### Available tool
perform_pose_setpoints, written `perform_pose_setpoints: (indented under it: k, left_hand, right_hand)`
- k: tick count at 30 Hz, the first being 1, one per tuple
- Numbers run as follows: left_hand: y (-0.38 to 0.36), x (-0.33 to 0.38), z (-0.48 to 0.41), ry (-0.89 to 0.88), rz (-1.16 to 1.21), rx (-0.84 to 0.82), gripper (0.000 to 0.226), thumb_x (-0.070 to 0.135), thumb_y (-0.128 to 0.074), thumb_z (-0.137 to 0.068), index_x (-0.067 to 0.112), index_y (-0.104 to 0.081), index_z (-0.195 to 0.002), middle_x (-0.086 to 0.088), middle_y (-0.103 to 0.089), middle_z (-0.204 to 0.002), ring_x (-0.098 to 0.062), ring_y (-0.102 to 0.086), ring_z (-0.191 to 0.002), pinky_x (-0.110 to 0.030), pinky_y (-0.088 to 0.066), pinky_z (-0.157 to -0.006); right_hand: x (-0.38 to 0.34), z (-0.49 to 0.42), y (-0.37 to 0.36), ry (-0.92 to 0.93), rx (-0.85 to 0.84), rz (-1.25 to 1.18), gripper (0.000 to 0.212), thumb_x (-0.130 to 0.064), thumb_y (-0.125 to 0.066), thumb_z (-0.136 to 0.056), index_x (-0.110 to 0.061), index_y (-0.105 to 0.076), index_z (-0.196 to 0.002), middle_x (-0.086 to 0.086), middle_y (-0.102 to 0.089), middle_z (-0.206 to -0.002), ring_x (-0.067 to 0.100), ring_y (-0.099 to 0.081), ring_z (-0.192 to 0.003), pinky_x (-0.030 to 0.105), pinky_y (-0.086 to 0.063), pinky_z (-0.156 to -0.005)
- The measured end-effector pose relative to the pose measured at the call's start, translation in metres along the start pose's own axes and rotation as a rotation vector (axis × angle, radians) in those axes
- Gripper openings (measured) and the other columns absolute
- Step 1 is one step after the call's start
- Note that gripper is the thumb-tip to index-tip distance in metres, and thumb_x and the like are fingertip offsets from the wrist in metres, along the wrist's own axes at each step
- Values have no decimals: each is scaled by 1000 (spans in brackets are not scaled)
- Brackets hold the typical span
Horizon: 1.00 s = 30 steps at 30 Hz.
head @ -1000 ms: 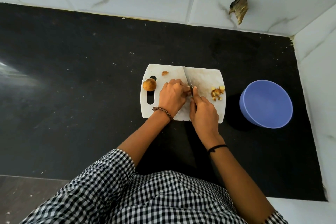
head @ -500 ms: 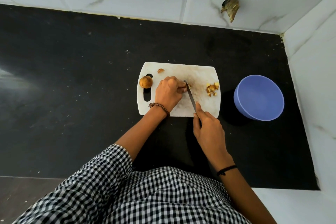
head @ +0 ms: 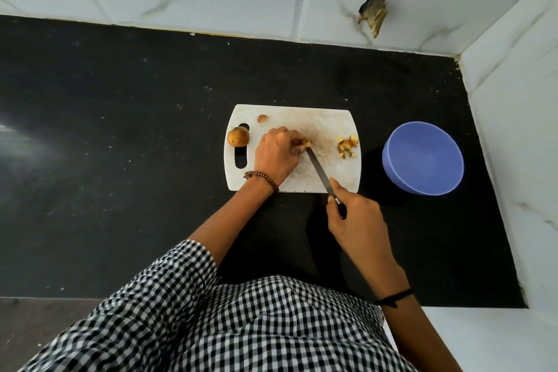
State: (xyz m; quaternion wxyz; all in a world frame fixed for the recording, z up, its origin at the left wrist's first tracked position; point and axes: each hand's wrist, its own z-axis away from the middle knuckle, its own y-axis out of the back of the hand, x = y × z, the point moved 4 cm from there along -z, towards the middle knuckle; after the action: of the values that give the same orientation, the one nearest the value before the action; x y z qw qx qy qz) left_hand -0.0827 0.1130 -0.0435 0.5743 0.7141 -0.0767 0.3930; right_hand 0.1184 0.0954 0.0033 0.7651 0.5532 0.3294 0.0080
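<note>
A white cutting board (head: 323, 118) lies on the black counter. My left hand (head: 276, 154) curls over a small brown piece of fruit (head: 306, 142) in the middle of the board and holds it down. My right hand (head: 357, 220) grips the handle of a knife (head: 318, 170) below the board's near edge, forefinger along the spine. The blade slants up-left and its tip touches the held piece. A whole round brown fruit (head: 238, 136) sits by the board's handle slot. Several cut chunks (head: 347, 146) are heaped at the board's right edge.
A blue bowl (head: 422, 157) stands on the counter right of the board. A small scrap (head: 262, 118) lies near the board's far edge. White marble tiles close the back and right sides. A ragged hole (head: 373, 12) shows in the back wall.
My right hand has drawn back toward me off the board, pulling the knife so that only its tip meets the piece. My left hand has stayed on the piece.
</note>
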Motion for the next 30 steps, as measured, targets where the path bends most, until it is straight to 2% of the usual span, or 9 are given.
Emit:
perform_pose_setpoints:
  k: [5,7,9,10,12,15,19,25,30]
  left_hand:
    - [0,2,0,-46,-31,-33,22,16,-64,-88,17,-71,-109,-5,-64,-98,-23,-56,-92,-37,-50,-83]
    - [0,1,1,-57,-43,-30,22,16,-63,-88,17,-71,-109,-5,-64,-97,-23,-56,-92,-37,-49,-83]
    - [-1,0,3,-63,-42,-21,21,15,-63,-88,16,-71,-108,-5,-63,-97,-24,-56,-91,-38,-49,-82]
    - [-1,0,5,-65,-37,-12,21,15,-63,-88,14,-70,-107,-5,-63,-96,-24,-56,-90,-39,-49,-81]
    - [0,0,7,-76,-44,10,19,14,-63,-88,12,-70,-106,-6,-62,-95,-25,-56,-88,-40,-49,-77]
    - [3,-1,11,-118,-96,53,18,11,-64,-86,10,-69,-104,-7,-61,-93,-24,-55,-84,-37,-48,-71]
    - [11,-3,16,-151,-197,117,19,12,-66,-85,11,-68,-103,-6,-62,-94,-23,-54,-83,-32,-40,-69]
    - [27,-10,11,-135,-399,266,22,9,-67,-79,18,-68,-99,-1,-62,-93,-22,-56,-85,-36,-40,-70]
    - [39,-21,-1,-174,-602,288,24,3,-64,-80,15,-66,-100,-1,-62,-95,-21,-53,-87,-35,-39,-75]
  right_hand:
    - [5,-4,2,-42,104,-133,41,-41,-55,-99,-23,-58,-136,-5,-68,-92,11,-64,-81,40,-58,-72]
    - [7,-13,0,-59,114,-164,28,-46,-57,-97,-24,-66,-111,-6,-65,-79,12,-62,-71,40,-57,-65]
    - [7,-26,-2,-81,112,-185,26,-45,-61,-95,-21,-59,-84,-5,-55,-65,13,-56,-60,37,-50,-56]
    - [7,-35,-3,-90,111,-195,30,-42,-64,-94,-19,-54,-78,-5,-53,-63,13,-54,-58,34,-46,-54]
    - [3,-52,-4,-100,114,-223,28,-36,-69,-92,-18,-51,-79,-4,-55,-68,12,-55,-63,26,-42,-57]
    - [-5,-78,-8,-71,135,-242,25,-30,-75,-88,-18,-53,-91,-2,-59,-85,13,-58,-76,19,-44,-64]
    - [-13,-105,-17,-18,155,-225,30,-32,-77,-86,-13,-54,-94,1,-58,-83,16,-57,-74,23,-47,-63]
    - [-18,-121,-19,44,115,-171,23,-25,-73,-90,-12,-55,-95,-1,-63,-79,13,-54,-69,-7,-26,-76]
    - [-16,-123,-19,62,124,-200,21,-24,-74,-90,-16,-54,-92,-1,-64,-78,9,-54,-66,-4,-30,-76]
